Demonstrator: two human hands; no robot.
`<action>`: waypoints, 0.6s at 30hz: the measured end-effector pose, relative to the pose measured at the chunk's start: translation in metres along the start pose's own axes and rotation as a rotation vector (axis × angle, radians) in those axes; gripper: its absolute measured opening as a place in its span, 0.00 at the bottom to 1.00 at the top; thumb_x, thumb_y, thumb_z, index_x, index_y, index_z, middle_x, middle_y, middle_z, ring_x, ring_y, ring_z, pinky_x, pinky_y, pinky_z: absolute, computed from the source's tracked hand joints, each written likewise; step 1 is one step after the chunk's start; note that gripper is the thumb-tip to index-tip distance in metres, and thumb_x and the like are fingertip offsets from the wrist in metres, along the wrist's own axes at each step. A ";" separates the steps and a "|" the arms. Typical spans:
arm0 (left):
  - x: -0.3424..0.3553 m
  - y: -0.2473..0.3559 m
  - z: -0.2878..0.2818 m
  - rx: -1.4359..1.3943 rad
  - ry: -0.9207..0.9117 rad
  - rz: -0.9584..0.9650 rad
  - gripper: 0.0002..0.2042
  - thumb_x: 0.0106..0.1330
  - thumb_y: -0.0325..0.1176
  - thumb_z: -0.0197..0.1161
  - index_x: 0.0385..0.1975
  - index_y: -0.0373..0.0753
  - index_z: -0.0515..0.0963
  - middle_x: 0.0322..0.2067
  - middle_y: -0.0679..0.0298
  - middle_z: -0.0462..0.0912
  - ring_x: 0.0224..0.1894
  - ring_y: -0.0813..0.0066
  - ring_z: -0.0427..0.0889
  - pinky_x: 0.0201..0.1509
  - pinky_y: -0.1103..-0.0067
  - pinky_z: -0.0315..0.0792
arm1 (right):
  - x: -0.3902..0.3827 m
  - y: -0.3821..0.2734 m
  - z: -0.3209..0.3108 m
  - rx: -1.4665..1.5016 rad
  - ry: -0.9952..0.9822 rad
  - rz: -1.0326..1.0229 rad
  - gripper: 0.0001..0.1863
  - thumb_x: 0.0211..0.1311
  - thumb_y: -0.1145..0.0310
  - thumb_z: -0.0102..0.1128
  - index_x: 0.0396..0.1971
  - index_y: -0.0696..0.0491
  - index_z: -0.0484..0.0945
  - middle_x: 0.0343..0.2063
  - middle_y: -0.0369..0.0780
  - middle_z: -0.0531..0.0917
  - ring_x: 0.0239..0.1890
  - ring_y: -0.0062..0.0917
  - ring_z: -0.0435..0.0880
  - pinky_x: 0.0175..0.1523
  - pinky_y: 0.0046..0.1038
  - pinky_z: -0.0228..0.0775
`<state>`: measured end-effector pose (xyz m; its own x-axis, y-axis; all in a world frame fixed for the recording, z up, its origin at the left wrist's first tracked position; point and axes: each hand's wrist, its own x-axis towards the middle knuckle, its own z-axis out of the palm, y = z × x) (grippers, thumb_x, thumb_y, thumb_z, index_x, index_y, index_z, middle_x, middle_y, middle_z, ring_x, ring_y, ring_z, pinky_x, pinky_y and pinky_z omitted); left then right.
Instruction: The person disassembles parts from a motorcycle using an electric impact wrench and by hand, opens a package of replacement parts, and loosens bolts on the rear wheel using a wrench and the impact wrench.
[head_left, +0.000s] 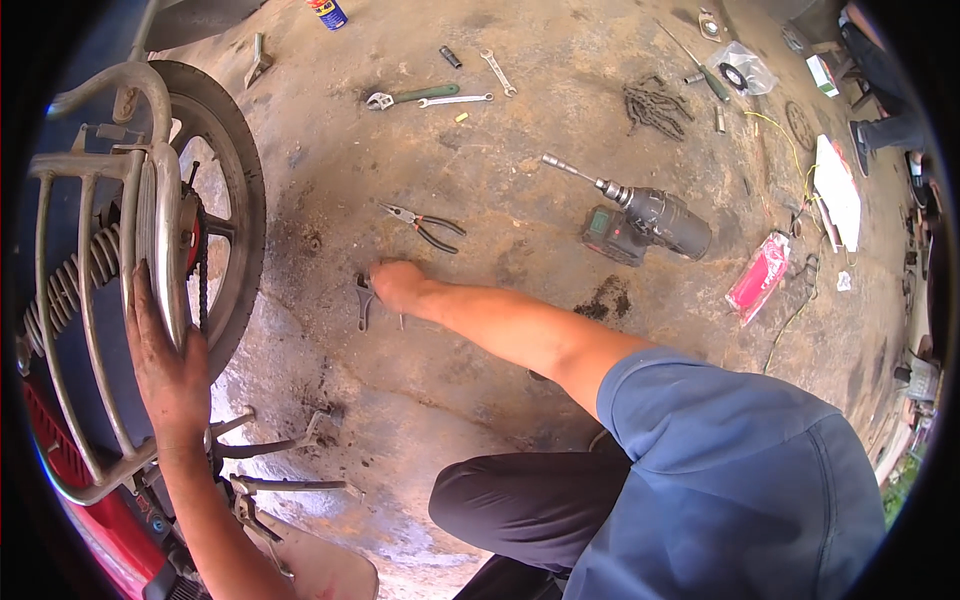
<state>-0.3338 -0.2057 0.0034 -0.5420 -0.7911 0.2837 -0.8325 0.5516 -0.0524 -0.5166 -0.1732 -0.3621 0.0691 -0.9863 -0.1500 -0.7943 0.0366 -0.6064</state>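
My left hand (172, 378) lies with fingers stretched along the metal rail (148, 230) on the side of a motorcycle, close to its rear wheel (238, 190). Down on the concrete floor, my right hand (402, 287) has its fingers curled together. A small dark adjustable wrench (363, 308) is right beside those fingers. A thin tip shows below the hand, but what it belongs to is hidden. Long-nose pliers (422, 226) with black and orange handles lie just beyond my right hand, jaws spread.
A cordless impact wrench (655, 225) with a long socket lies right of centre. Farther off are a green-handled adjustable wrench (412, 96), spanners (497, 73), a chain (655, 108) and a screwdriver (715, 84). A red packet (760, 278) lies at right. Another person's leg (890, 133) shows far right.
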 end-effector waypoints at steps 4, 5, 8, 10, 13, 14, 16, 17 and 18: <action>-0.001 -0.002 -0.001 0.017 0.002 -0.007 0.40 0.58 0.22 0.55 0.76 0.40 0.56 0.72 0.47 0.63 0.75 0.46 0.60 0.77 0.60 0.55 | -0.035 0.012 -0.035 0.369 -0.019 0.238 0.27 0.60 0.57 0.68 0.49 0.64 0.73 0.42 0.59 0.84 0.48 0.51 0.85 0.53 0.45 0.78; 0.002 -0.001 -0.002 0.012 0.012 0.001 0.40 0.58 0.22 0.55 0.76 0.40 0.56 0.72 0.47 0.63 0.75 0.46 0.60 0.77 0.60 0.55 | -0.041 0.026 -0.051 0.435 0.036 0.288 0.25 0.60 0.60 0.67 0.49 0.64 0.72 0.43 0.58 0.84 0.48 0.52 0.84 0.53 0.46 0.77; 0.010 0.012 -0.002 -0.043 0.007 0.001 0.39 0.59 0.24 0.55 0.76 0.40 0.56 0.72 0.47 0.63 0.75 0.46 0.60 0.77 0.60 0.55 | -0.051 0.092 -0.095 0.771 0.420 0.357 0.20 0.62 0.63 0.65 0.45 0.63 0.72 0.38 0.57 0.83 0.41 0.48 0.85 0.46 0.44 0.76; 0.007 0.005 0.003 -0.016 0.009 0.004 0.38 0.61 0.26 0.56 0.76 0.41 0.57 0.72 0.46 0.62 0.74 0.45 0.60 0.77 0.60 0.56 | -0.068 0.114 -0.122 0.662 0.660 0.488 0.25 0.62 0.61 0.68 0.49 0.63 0.70 0.38 0.56 0.83 0.42 0.49 0.84 0.47 0.46 0.75; 0.001 -0.002 -0.001 0.037 0.004 -0.006 0.38 0.63 0.27 0.57 0.77 0.42 0.56 0.72 0.45 0.61 0.73 0.41 0.61 0.76 0.58 0.57 | -0.114 0.125 -0.136 0.126 0.646 0.475 0.34 0.59 0.63 0.71 0.60 0.62 0.66 0.51 0.56 0.78 0.55 0.50 0.77 0.59 0.46 0.72; 0.000 0.001 -0.002 0.030 -0.004 -0.035 0.39 0.62 0.27 0.56 0.77 0.42 0.56 0.73 0.45 0.61 0.74 0.42 0.59 0.76 0.59 0.56 | -0.136 0.125 -0.133 0.111 0.587 0.369 0.37 0.56 0.66 0.71 0.64 0.61 0.65 0.59 0.55 0.72 0.63 0.50 0.70 0.66 0.45 0.66; 0.000 0.010 -0.004 0.010 -0.028 -0.079 0.39 0.61 0.26 0.56 0.77 0.43 0.55 0.73 0.46 0.60 0.75 0.43 0.59 0.77 0.59 0.56 | -0.184 0.114 -0.120 0.060 0.545 0.241 0.36 0.55 0.68 0.70 0.63 0.61 0.66 0.60 0.53 0.71 0.63 0.48 0.70 0.67 0.43 0.66; 0.000 0.014 -0.006 0.000 -0.040 -0.096 0.40 0.60 0.25 0.56 0.77 0.43 0.55 0.73 0.46 0.60 0.75 0.43 0.59 0.77 0.59 0.56 | -0.206 0.108 -0.111 0.106 0.433 0.222 0.36 0.53 0.70 0.70 0.63 0.61 0.66 0.60 0.52 0.70 0.63 0.47 0.70 0.68 0.43 0.66; -0.001 0.013 -0.006 0.015 -0.037 -0.081 0.40 0.60 0.24 0.56 0.77 0.44 0.55 0.73 0.46 0.60 0.75 0.43 0.59 0.77 0.59 0.56 | -0.225 0.102 -0.103 0.076 0.339 0.159 0.34 0.53 0.72 0.69 0.62 0.58 0.69 0.60 0.51 0.70 0.63 0.47 0.70 0.69 0.43 0.66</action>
<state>-0.3431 -0.1963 0.0084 -0.4762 -0.8425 0.2519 -0.8754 0.4813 -0.0452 -0.6750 0.0359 -0.3096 -0.2647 -0.9642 0.0126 -0.7315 0.1922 -0.6542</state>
